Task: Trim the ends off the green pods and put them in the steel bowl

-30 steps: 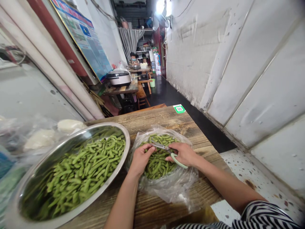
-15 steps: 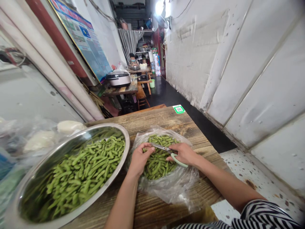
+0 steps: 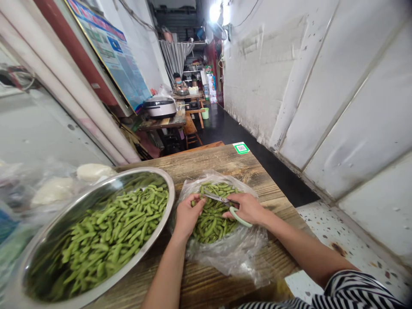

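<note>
Meanwhile, the left hand [image 3: 186, 214] is pinching a green edamame pod [image 3: 195, 201] at the edge of the clear plastic bag of pods [image 3: 225, 249], barely shifted from a second ago. The right hand [image 3: 247, 207] is gripping green-handled scissors [image 3: 225, 204], blades nearly closed at the pod. A round steel basin of pods [image 3: 161, 231] is sitting just beside the left hand.

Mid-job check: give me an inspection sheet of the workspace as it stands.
Surface: wooden table, worn planks.
Job's things: clear plastic bag of green pods; steel bowl of pods to its left.
Clutter: bagged white lumps behind the bowl; green sticker at the far edge.
Grippers: left hand pinches a pod; right hand holds scissors.
Cables: nothing seen on the table.
Surroundings: white wall; rice cooker.
</note>
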Demonstrator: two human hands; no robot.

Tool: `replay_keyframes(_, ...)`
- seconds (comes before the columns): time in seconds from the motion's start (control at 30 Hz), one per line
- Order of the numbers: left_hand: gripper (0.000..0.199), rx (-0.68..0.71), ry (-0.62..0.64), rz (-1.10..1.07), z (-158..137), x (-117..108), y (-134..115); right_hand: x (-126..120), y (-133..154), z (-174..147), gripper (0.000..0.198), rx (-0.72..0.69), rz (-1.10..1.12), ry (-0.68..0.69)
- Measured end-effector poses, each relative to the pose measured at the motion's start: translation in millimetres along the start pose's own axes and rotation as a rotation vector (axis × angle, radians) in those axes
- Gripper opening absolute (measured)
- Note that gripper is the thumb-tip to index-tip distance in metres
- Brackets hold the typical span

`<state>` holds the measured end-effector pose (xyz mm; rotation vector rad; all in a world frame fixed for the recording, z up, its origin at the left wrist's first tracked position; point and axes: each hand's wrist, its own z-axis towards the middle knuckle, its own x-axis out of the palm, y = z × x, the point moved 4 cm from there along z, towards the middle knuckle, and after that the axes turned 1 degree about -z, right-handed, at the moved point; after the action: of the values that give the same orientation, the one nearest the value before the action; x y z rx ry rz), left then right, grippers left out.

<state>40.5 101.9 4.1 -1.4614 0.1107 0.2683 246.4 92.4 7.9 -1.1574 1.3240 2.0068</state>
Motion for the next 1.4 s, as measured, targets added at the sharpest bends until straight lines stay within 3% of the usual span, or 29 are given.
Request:
replay_keyframes(0.2,0.020,0.042,0.175,0.105,-1.3,4.5,0.0,1.7,-0.4,-0.2,0.050,-0.026,-0.022,-0.030)
replay_keyframes(0.4,0.016,0.136,0.184,0.215,-1.3,1.5,-9.7,2.7,3.5,-1.3,0.050,-0.030,-0.028,-0.010)
replay_keyframes(0.8,0.023,0.140,0.264,0.343,-2.2,3.7,-10.6,10.1,-2.9,-0.5,0.042,0.006,0.108,0.103)
replay_keyframes(0.97,0.020,0.049,0.291,0.215,-3.1,1.0,-6.1,5.4,-2.7,1.7,0.041,-0.010,0.131,0.108)
replay_keyframes(1.2,0.018,-0.138,0.288,-0.194,-7.1,4.6,-12.6,1.3,-7.8,5.9,0.033,0.052,0.064,-0.001)
replay_keyframes(1.27,0.016,-0.114,0.286,-0.114,-9.3,9.7,-15.4,1.6,-9.7,6.5,0.031,0.053,0.045,-0.024)
replay_keyframes(1.4,0.018,0.144,0.380,0.395,-19.3,26.3,-21.2,5.3,-14.6,6.4,0.029,0.038,0.025,-0.040)
